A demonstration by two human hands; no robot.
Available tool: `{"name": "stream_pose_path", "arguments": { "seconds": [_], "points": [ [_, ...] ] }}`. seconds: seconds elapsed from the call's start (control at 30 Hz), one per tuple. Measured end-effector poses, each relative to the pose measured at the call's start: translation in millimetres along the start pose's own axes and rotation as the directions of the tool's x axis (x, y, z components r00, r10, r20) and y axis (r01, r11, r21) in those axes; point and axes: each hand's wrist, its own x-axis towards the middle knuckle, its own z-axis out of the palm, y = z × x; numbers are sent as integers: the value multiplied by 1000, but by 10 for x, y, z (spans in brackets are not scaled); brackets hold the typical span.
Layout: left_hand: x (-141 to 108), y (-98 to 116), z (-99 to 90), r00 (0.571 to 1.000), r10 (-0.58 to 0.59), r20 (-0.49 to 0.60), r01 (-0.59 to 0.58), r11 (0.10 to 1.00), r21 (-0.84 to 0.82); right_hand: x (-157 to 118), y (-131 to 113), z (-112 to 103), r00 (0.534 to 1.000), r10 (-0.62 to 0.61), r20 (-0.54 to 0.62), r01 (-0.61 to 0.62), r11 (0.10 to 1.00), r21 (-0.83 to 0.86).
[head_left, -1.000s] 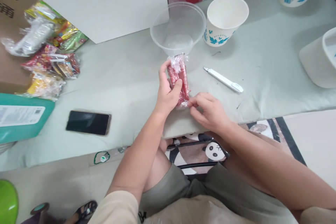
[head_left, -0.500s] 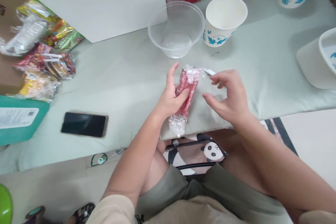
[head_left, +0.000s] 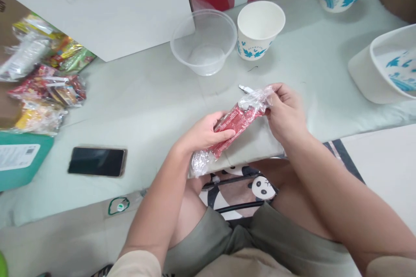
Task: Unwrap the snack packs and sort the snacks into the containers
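Left hand is holding red packet above table edge, right hand is pinching clear wrap.
Seemingly working the wrap's end; next move probably calling for steady left grip. Both grips closed; right fingertips blurring, wrap hiding most of white tool.

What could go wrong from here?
Clear crinkled plastic wrap could tear abruptly where the right hand pinches it. The long red packet inside might then slip from the left hand. A slim white pen-shaped tool lies partly hidden behind the wrap; the right hand could bump it.
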Motion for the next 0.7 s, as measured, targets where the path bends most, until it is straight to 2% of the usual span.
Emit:
{"name": "stream_pose_path", "arguments": {
  "seconds": [0.1, 0.2, 0.3, 0.43, 0.5, 0.57, 0.63, 0.7],
  "points": [
    [-10, 21, 2, 1000, -15, 5, 16, 991, -131, 28, 10, 28, 996, 82, -45, -75, 987, 145],
    [17, -6, 10, 996, -12, -88, -12, 965, -263, -16, 1, 52, 997, 70, -43, -62, 984, 169],
    [49, -41, 21, 991, -31, -127, -16, 934, -357, -113, 0, 93, 991, 94, 99, -107, 984, 145],
    [81, -67, 56, 985, 0, -171, -52, 953, -298, -251, 29, 193, 901, 129, 415, -142, 990, 0],
    [100, -83, 78, 981, 37, -192, -78, 974, -211, -292, 49, 239, 879, 112, 464, -112, 993, -28],
    [122, -105, 94, 970, 78, -229, -116, 981, -158, -313, 66, 268, 885, 88, 458, -94, 996, -9],
    [141, -122, 96, 927, 123, -353, -184, 972, -145, -324, 74, 283, 887, 69, 457, -89, 996, 23],
    [151, -118, 85, 828, 186, -529, -289, 950, -119, -335, 67, 291, 879, 72, 471, -103, 994, 42]
  ]
}}
